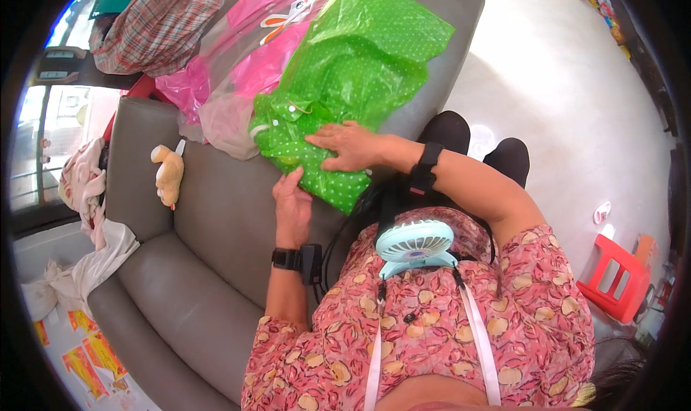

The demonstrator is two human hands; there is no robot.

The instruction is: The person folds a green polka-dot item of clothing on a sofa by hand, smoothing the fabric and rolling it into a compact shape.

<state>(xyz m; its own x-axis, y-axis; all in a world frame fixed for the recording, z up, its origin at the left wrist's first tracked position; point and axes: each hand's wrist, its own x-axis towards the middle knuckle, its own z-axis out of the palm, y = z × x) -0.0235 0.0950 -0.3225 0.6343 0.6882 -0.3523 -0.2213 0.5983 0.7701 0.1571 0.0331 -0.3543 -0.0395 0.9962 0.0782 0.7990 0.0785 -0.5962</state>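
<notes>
A translucent green plastic raincoat (351,71) with white dots lies spread along a grey sofa (232,195), its near part folded into a rough bundle. White snaps and a thin cord show on that bundle. My left hand (293,203) holds its near left edge, thumb on top and the other fingers partly hidden. Palm down, my right hand (348,146) presses on the folded part with its fingers apart. Beyond my left hand, a pink plastic raincoat (259,60) lies crumpled, partly under the green one; a rabbit print (297,14) shows near it.
A small tan plush toy (169,176) lies by the sofa's armrest. Plaid cloth (159,27) is heaped at the upper left. A light blue fan (414,241) hangs at my chest. On the floor to the right stands a red plastic object (615,279).
</notes>
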